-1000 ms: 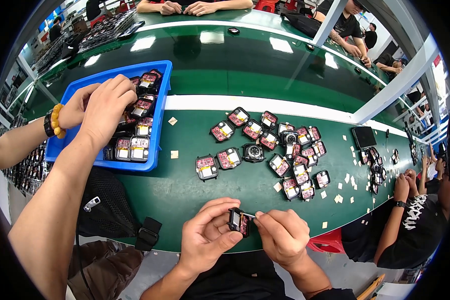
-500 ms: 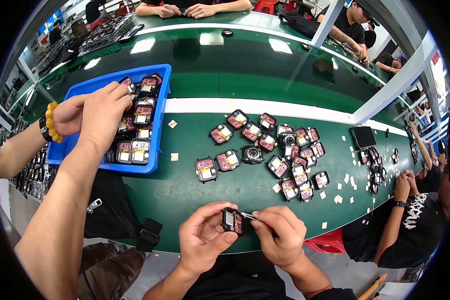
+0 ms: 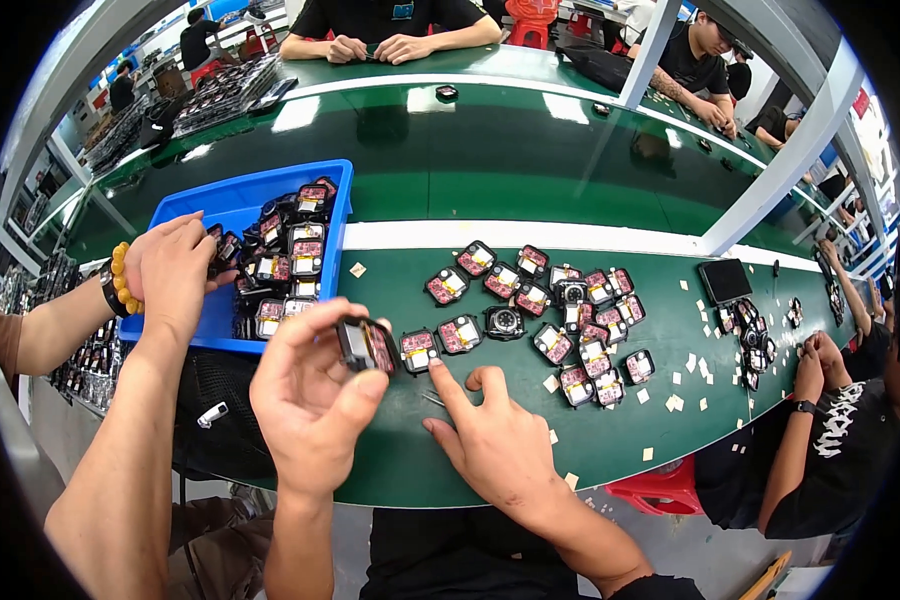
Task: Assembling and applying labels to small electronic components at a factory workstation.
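Left hand (image 3: 315,412) is holding a watch casing (image 3: 368,347) tilted above the worktop (image 3: 610,435), grip clamping its edges; right hand (image 3: 500,440) is keeping index and thumb apart by a resting casing (image 3: 419,351), can't tell if it's gripping the thin metal tool (image 3: 434,399); loose pinch could be letting the held piece slip; pale lettering (image 3: 838,430) is showing on a co-worker's black shirt (image 3: 815,475)
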{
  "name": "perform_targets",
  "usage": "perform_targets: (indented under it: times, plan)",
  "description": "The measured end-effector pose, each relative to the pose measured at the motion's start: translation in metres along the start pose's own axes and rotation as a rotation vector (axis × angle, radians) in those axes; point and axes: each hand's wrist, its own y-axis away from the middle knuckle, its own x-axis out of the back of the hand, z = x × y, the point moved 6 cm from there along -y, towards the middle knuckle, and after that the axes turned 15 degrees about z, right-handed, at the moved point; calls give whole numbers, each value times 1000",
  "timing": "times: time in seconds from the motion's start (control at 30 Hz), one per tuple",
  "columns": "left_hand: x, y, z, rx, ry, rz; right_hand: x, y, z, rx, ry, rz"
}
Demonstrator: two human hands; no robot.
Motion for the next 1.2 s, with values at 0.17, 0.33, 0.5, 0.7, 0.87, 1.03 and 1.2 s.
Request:
perform_targets:
  times: [0.17, 0.33, 0.5, 0.7, 0.87, 1.03, 1.2]
  plan:
    - [11, -67, 3, -197, -490, 195, -1, 4, -2, -12, -65, 65]
    - [22, -105, 7, -469, -1185, 275, 3, 10, 5, -26, -80, 97]
    - [39, -107, -1, -294, -1353, 321, 3, 13, 5, 7, -72, 152]
    - [7, -70, 7, -608, -1062, 192, 1, 17, 16, -26, -134, 182]
    - [2, 1, -20, 56, -441, -97, 16, 16, 24, -63, -426, 185]
    - [-4, 54, -46, 608, -125, -239, 36, 21, 22, 155, -706, 210]
    - [2, 82, -62, 1109, 81, -557, 34, 26, 20, 275, -749, 159]
